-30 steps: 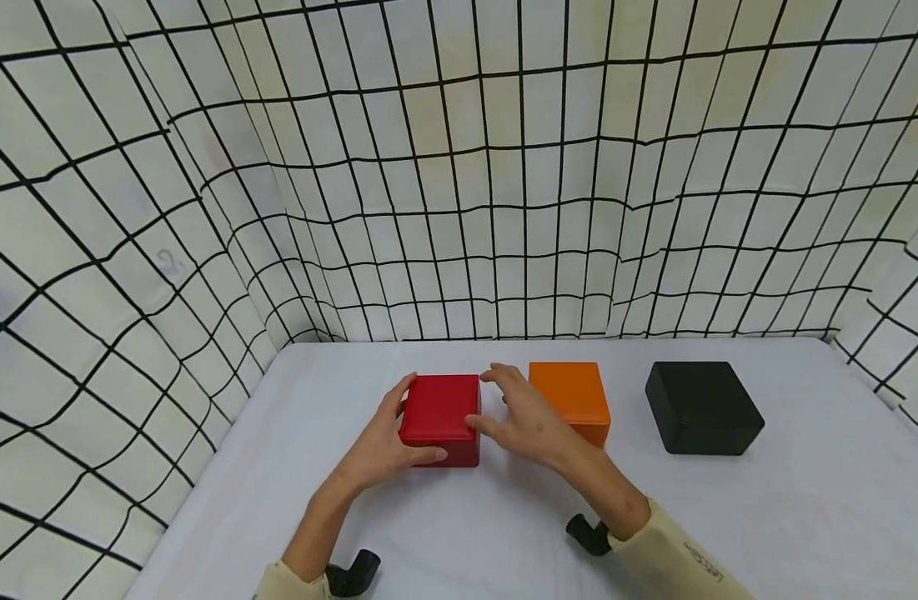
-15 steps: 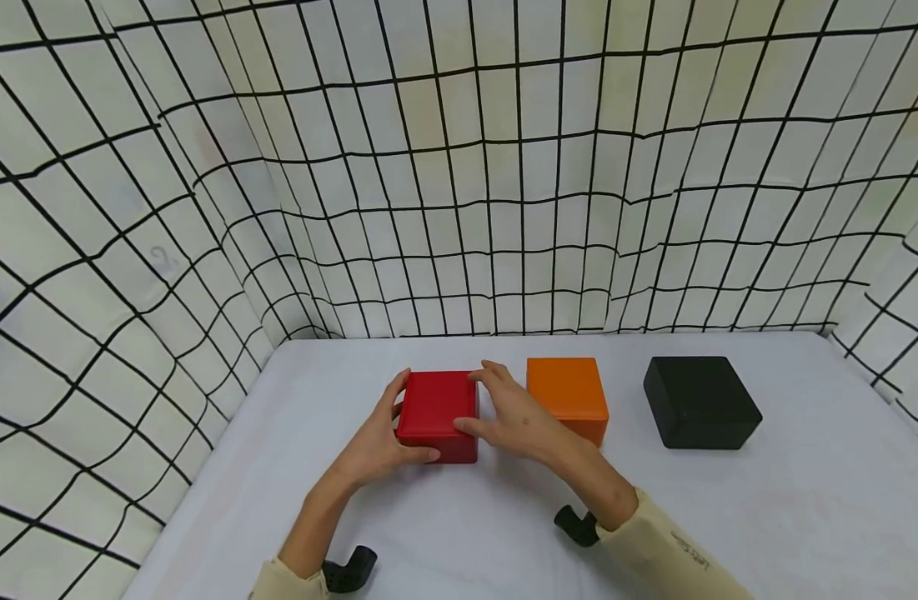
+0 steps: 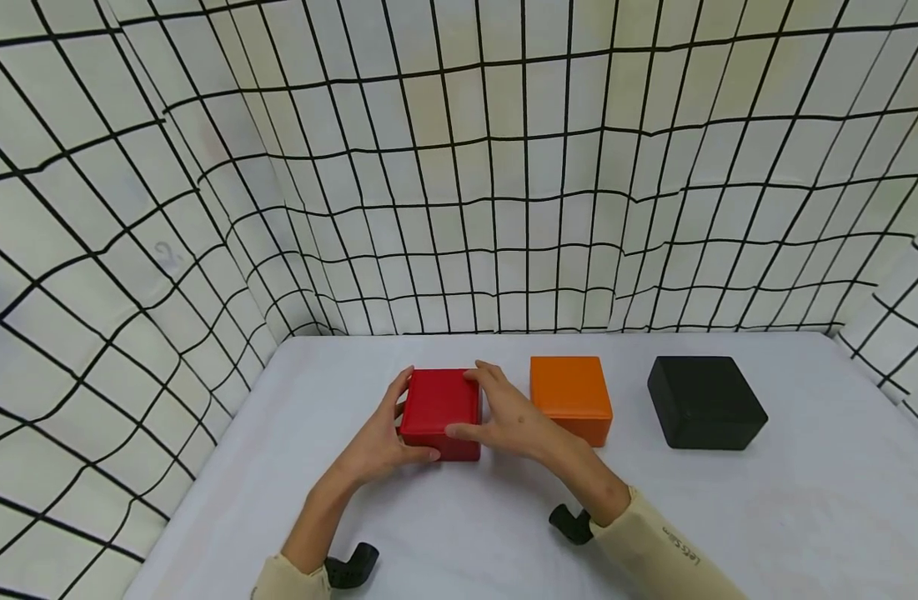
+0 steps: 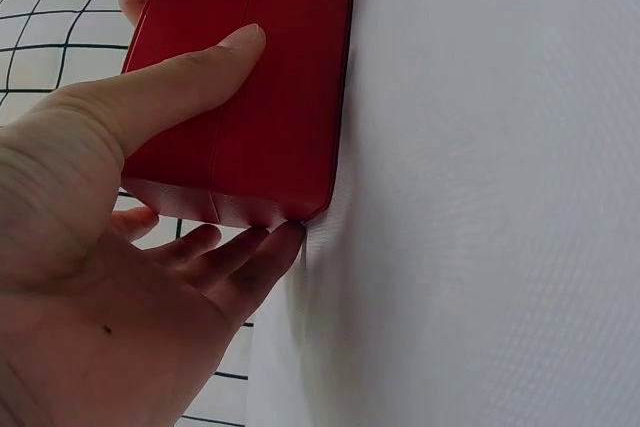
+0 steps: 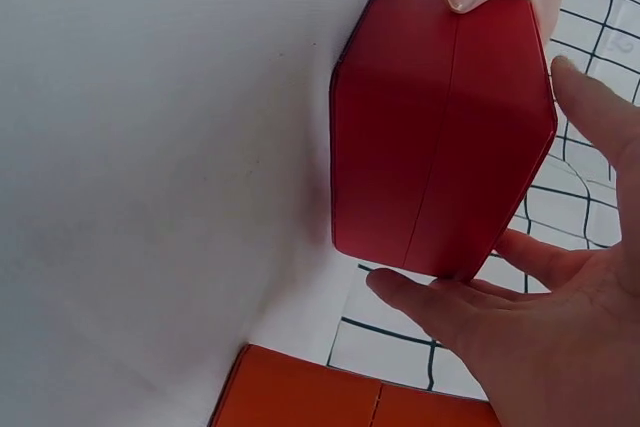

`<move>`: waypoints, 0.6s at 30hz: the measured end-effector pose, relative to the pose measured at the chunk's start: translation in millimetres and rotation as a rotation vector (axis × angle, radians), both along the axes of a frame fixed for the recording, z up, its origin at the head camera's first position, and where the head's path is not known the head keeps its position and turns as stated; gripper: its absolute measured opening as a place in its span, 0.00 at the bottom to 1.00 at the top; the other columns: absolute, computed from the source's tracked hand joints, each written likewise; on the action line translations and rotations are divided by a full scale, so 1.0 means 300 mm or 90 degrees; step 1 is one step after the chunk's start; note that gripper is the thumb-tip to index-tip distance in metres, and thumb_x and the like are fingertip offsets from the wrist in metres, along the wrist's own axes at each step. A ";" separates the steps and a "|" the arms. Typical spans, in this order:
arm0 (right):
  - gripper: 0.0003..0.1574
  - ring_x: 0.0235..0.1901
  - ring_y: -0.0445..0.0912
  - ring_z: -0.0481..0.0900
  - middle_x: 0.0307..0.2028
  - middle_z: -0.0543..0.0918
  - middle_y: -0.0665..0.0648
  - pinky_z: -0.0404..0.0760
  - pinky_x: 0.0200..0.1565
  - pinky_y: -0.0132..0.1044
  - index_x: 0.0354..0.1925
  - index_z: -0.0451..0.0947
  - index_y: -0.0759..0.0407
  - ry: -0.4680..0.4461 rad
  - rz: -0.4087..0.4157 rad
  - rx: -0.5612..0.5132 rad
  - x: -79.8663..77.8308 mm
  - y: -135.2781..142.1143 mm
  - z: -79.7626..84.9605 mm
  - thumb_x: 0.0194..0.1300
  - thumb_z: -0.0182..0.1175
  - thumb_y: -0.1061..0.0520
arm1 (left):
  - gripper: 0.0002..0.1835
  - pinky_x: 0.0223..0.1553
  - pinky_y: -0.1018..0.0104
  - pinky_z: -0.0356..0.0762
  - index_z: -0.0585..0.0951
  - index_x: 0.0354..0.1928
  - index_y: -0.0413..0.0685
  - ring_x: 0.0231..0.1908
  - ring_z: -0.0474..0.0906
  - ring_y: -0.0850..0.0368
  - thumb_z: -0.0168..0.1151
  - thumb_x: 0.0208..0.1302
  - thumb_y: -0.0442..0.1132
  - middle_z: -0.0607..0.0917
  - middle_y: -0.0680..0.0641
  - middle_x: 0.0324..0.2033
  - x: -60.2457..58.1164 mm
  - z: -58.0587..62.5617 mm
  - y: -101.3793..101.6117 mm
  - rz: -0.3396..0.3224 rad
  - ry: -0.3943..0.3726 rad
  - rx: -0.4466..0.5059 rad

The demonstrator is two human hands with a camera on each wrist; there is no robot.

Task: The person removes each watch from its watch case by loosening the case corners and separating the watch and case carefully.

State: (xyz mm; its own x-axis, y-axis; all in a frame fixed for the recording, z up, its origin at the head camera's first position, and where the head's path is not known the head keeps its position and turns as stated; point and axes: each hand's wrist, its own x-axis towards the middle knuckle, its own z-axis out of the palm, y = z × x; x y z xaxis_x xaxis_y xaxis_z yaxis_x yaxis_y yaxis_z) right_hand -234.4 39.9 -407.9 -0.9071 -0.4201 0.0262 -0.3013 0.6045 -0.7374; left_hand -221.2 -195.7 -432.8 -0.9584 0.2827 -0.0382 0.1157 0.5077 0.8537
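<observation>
A red box (image 3: 439, 404) sits toward the left on a white worktop (image 3: 819, 517), with both of a person's bare hands at it. The left hand (image 3: 379, 446) holds it, thumb flat on the near face, fingers along the left side. The right hand (image 3: 514, 421) comes in from the right, fingers spread and thumb well apart from them; in the head view the thumb overlaps the near edge and a fingertip the far right corner. Whether this hand presses on the box (the right wrist view shows its fingers very close to it) I cannot tell.

What is new is the right hand's reach: it lies further left than a second ago, when it was only at the box's right edge. The left hand and the box look unmoved. That suggests a one-handed hold is becoming a two-handed one, with the box framed from both sides.

To the right, near the right hand, stands an orange box (image 3: 569, 392); well beyond it, a black box (image 3: 706, 404).
</observation>
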 end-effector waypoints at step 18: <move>0.58 0.70 0.59 0.72 0.79 0.60 0.63 0.85 0.59 0.55 0.76 0.63 0.57 0.039 0.001 0.001 0.001 -0.013 -0.022 0.53 0.81 0.49 | 0.67 0.64 0.42 0.80 0.44 0.84 0.56 0.78 0.57 0.31 0.82 0.51 0.38 0.55 0.40 0.81 -0.004 -0.009 -0.003 0.006 -0.001 -0.009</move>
State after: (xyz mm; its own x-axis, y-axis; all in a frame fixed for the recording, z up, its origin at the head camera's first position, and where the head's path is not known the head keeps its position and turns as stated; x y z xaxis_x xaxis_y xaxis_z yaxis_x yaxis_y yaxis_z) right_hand -234.0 36.1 -414.5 -0.9030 -0.4220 0.0805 -0.3466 0.6049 -0.7169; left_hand -222.5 -196.5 -435.6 -0.9612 0.2724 -0.0439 0.1088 0.5203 0.8470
